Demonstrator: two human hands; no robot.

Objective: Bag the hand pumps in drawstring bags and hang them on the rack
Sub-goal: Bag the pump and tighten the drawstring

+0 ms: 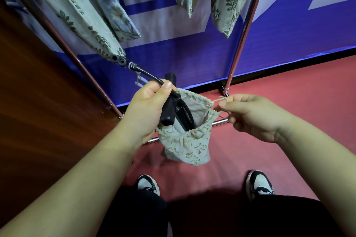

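Left hand [148,107] gripping, right hand [250,115] pinching (both held forward)

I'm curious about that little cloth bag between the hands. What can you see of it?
The drawstring bag is small, of pale cloth printed with cartoon animals, plain inside. Its gathered mouth is open, facing up, and it hangs in the air above the red floor. A black hand pump stands in it, handle and hose sticking out, gripped by the left hand. The right hand pinches its cord, drawn out sideways.
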